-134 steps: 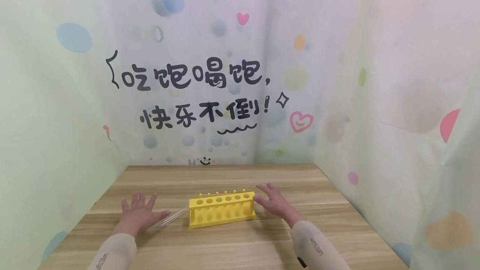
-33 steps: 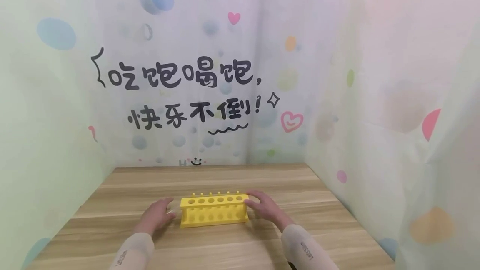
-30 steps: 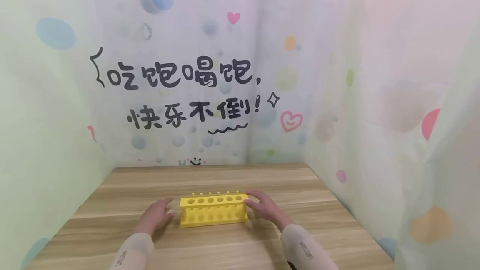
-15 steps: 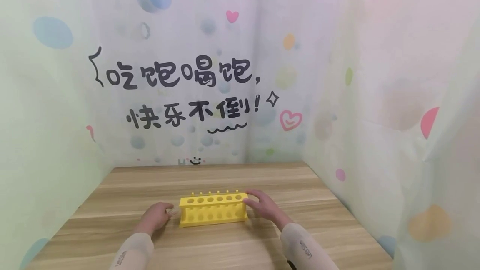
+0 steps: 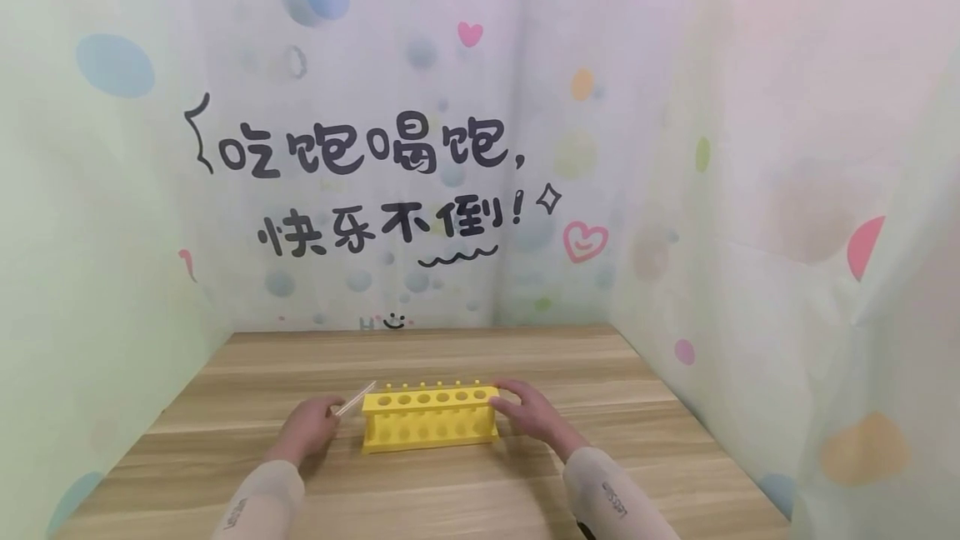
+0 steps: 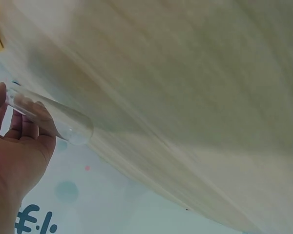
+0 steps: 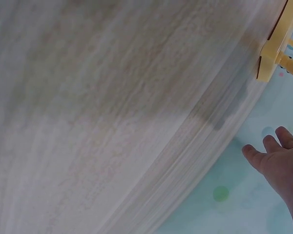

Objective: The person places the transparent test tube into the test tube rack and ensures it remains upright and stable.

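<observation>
A yellow test tube rack point(image 5: 429, 444) stands upright on the wooden table, a row of round holes along its top and pegs behind. To its left, my left hand point(image 5: 309, 427) pinches a clear test tube point(image 5: 356, 400), which slants up toward the rack's top left corner. In the left wrist view, the tube's rounded end point(image 6: 79, 131) points away from the fingers. My right hand point(image 5: 534, 412) grips the rack's right end, thumb at the front of the top plate and index finger behind. In the right wrist view, other fingers point(image 7: 272, 146) extend beside the rack's end point(image 7: 268, 61).
The wood-grain table point(image 5: 420, 498) runs back to a pale printed curtain point(image 5: 405, 65) with dots and dark lettering. More curtain hangs along the left and right sides.
The left hand spread over the tube earlier, then drew its fingers together. Now the tube shows raised and tilted in its grip. The right hand moved onto the rack's end and has stayed there.
</observation>
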{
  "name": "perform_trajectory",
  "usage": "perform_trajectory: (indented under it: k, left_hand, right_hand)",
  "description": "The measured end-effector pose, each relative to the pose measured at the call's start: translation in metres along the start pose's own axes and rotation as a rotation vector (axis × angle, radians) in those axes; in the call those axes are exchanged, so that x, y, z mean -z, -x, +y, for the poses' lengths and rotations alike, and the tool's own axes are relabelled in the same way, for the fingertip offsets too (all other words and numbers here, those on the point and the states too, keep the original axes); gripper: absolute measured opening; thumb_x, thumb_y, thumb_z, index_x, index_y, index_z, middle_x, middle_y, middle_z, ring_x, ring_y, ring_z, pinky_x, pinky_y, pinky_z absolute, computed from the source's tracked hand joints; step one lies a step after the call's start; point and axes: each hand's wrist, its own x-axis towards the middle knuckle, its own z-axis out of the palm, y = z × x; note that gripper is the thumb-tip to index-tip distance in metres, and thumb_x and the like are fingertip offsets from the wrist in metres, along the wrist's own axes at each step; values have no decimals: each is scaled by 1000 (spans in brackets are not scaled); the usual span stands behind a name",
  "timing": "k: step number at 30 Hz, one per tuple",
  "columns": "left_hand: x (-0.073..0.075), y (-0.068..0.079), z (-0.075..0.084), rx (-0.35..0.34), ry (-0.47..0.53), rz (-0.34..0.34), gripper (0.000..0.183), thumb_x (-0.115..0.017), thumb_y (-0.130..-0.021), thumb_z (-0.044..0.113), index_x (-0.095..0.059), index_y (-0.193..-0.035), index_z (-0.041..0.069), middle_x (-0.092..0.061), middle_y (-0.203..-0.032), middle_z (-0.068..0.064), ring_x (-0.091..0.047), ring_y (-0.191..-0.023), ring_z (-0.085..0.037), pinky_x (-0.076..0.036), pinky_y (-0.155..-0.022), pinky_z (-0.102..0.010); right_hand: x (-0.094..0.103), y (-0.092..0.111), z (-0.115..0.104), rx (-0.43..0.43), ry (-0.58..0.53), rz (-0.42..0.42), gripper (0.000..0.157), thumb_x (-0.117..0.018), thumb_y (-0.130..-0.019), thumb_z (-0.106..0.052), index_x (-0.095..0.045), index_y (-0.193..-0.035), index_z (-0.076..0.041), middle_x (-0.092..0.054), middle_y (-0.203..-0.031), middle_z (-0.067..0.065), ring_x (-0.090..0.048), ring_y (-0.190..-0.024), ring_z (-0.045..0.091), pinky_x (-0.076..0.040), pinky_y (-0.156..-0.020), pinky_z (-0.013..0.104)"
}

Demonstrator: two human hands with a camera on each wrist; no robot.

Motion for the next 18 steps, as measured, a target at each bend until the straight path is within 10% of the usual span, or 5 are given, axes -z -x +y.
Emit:
perform_trajectory:
  k: [18]
  left_hand:
    - [7,-11,6,35,111,60,39,-53,-92,7,-52,-130,-3,-61,-90,-9,-51,-68,-16,-45,-59,-28]
  right_hand:
    - [0,0,-2,-8,14,4,51,-55,-94,-44,-54,-133,-11,-51,-140,15,-42,-131,40,-34,-105,62]
